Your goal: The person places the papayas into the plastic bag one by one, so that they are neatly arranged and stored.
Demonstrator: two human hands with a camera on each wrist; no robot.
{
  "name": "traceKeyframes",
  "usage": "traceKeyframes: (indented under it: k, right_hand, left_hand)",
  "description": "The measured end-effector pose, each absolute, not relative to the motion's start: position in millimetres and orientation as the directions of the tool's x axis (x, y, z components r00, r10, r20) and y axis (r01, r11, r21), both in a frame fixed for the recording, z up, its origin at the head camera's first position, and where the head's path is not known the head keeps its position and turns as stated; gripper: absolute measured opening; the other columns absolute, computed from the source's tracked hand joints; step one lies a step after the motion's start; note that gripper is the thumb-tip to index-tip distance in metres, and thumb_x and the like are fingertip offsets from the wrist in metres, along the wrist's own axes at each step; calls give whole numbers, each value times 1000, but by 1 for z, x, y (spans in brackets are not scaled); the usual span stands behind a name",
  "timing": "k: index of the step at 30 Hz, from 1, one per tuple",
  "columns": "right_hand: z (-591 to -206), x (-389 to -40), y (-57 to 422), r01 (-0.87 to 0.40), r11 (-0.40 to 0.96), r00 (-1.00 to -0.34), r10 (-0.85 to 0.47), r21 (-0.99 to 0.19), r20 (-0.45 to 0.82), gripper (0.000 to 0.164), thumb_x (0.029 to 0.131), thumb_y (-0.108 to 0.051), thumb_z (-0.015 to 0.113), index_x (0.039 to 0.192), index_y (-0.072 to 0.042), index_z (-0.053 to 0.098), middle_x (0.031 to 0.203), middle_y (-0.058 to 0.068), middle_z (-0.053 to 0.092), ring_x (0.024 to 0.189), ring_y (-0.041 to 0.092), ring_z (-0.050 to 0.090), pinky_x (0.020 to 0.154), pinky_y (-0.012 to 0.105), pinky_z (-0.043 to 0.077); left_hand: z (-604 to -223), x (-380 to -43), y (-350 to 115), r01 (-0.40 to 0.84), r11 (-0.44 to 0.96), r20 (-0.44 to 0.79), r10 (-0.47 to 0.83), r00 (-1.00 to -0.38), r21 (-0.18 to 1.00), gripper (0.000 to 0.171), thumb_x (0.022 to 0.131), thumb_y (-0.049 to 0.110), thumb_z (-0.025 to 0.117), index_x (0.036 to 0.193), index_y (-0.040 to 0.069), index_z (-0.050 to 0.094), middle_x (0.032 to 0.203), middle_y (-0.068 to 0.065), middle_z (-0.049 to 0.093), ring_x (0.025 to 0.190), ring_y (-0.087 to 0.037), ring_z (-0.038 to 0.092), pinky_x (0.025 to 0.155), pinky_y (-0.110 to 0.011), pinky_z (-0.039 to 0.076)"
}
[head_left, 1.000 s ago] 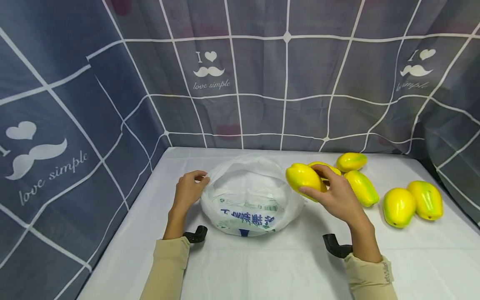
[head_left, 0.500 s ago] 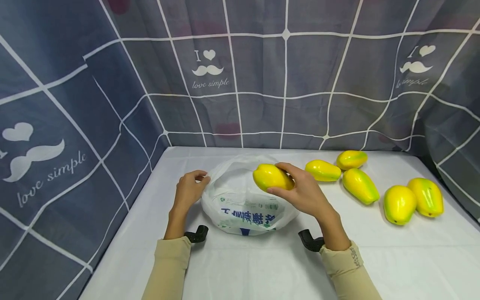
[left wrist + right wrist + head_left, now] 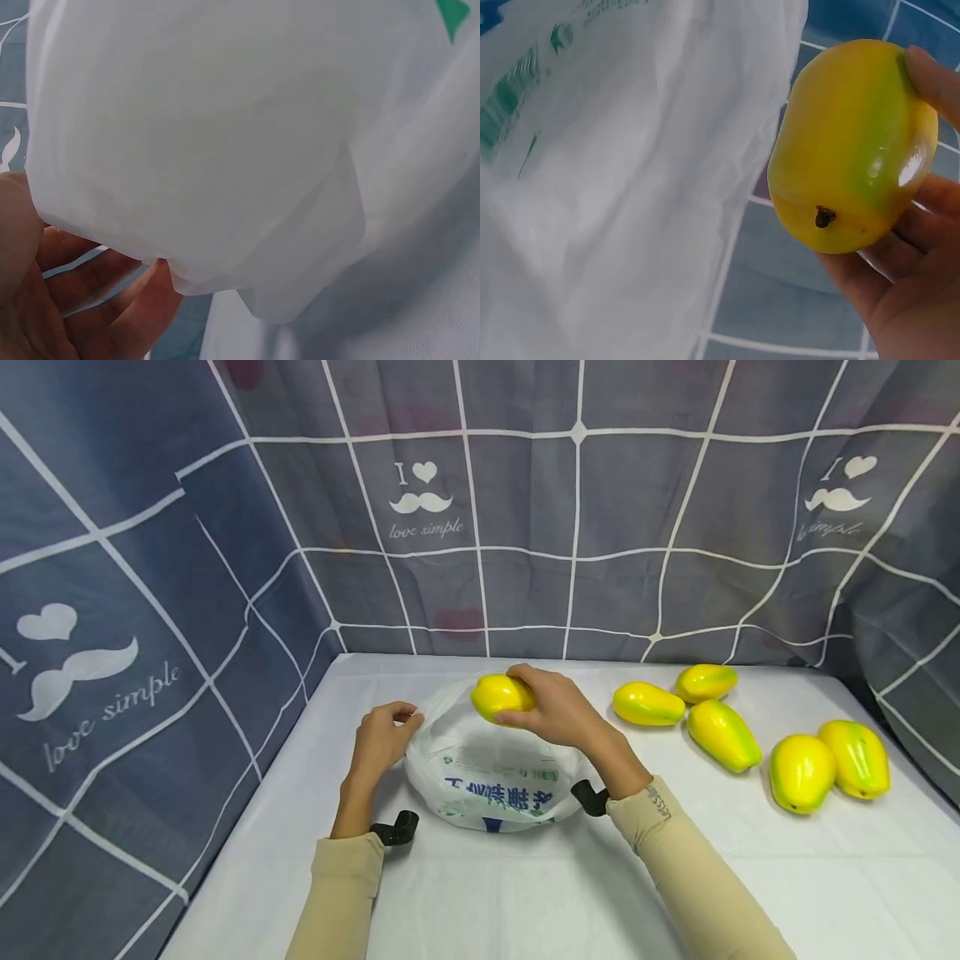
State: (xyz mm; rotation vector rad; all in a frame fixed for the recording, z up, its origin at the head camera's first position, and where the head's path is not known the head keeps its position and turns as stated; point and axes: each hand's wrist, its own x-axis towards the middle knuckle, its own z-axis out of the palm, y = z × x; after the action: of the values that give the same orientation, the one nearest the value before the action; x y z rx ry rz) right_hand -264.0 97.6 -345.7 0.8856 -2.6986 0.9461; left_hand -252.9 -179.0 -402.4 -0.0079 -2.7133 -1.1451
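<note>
A white plastic bag (image 3: 491,789) with blue and green print stands with its mouth spread toward the far side. My left hand (image 3: 378,739) pinches the bag's left rim; in the left wrist view the fingers (image 3: 142,307) show at the edge of the thin plastic (image 3: 195,150). My right hand (image 3: 558,710) grips a glossy yellow papaya (image 3: 501,696) above the bag's opening. In the right wrist view, that papaya (image 3: 847,150) shows a green streak and a dark stem end, with the thumb and fingers around it and the bag beside it.
On the right of the white table (image 3: 480,893) lie several more yellow-green papayas, among them a near one (image 3: 801,772), one beside it (image 3: 853,758) and one farther back (image 3: 647,703). A grey checked curtain (image 3: 517,510) closes off the back and sides.
My right hand has carried the papaya leftward from the bag's right side to over its mouth. The left hand has stayed at the left rim.
</note>
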Motion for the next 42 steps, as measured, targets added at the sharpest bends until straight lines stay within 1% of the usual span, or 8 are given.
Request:
traceKeyframes:
  k: [5, 9, 12, 15, 22, 28, 34, 42]
  right_hand:
    - [-356, -274, 85, -495, 511, -849, -457, -703, 265, 49, 85, -30, 78, 124, -7, 60, 107, 5, 64, 90, 21, 58, 78, 37, 49]
    - [-365, -279, 76, -431, 478, -874, -431, -766, 223, 51, 85, -27, 78, 127, -5, 59, 113, 7, 63, 95, 23, 58, 83, 39, 49]
    - [-373, -282, 70, -409, 490, -887, -412, -770, 209, 54, 84, -25, 79, 129, -3, 58, 116, 9, 63, 97, 24, 57, 86, 40, 48]
    - [-378, -285, 66, -395, 495, -894, -400, -774, 201, 55, 84, -23, 79, 130, -3, 57, 119, 10, 62, 100, 25, 57, 90, 41, 47]
    - [-387, -287, 60, -378, 532, -903, -393, -758, 174, 59, 84, -22, 80, 133, -1, 55, 125, 13, 61, 104, 26, 58, 94, 43, 46]
    - [-394, -292, 54, -362, 540, -910, -382, -760, 163, 61, 84, -21, 80, 134, 0, 54, 127, 15, 60, 106, 28, 58, 95, 44, 46]
    - [-402, -298, 45, -325, 591, -923, -367, -738, 113, 64, 85, -22, 79, 138, -1, 51, 132, 15, 58, 110, 29, 58, 97, 44, 45]
    - [-408, -304, 35, -334, 628, -923, -368, -703, 111, 64, 85, -23, 79, 138, -1, 51, 132, 16, 58, 110, 30, 58, 96, 43, 45]
  left_hand:
    - [-404, -253, -180, 72, 708, 173, -73, -982, 703, 31, 95, 24, 64, 117, 3, 70, 105, -14, 70, 93, -30, 64, 81, -46, 48]
    - [-405, -252, -181, 63, 699, 158, -73, -985, 712, 31, 96, 24, 63, 119, 3, 69, 105, -14, 69, 78, -24, 66, 69, -37, 53]
    - [-404, -252, -181, 57, 683, 147, -74, -986, 728, 32, 96, 23, 63, 120, 3, 69, 106, -15, 69, 69, -19, 66, 58, -30, 53]
    - [-404, -252, -182, 53, 676, 141, -76, -987, 735, 32, 96, 23, 63, 120, 3, 69, 107, -15, 69, 67, -17, 65, 56, -28, 53]
    - [-404, -252, -183, 58, 670, 132, -60, -989, 740, 33, 96, 24, 63, 122, 3, 68, 107, -15, 69, 54, -15, 62, 53, -28, 51]
    - [-402, -253, -184, 61, 664, 134, -59, -989, 745, 33, 96, 23, 64, 122, 3, 68, 106, -16, 69, 52, -15, 61, 51, -28, 50]
    - [-400, -253, -184, 66, 659, 119, -36, -992, 749, 33, 96, 23, 64, 123, 3, 67, 105, -14, 70, 50, -15, 60, 51, -28, 49]
    - [-400, -251, -183, 61, 646, 112, -39, -993, 761, 33, 96, 23, 64, 121, 3, 68, 103, -13, 70, 49, -15, 59, 51, -29, 48]
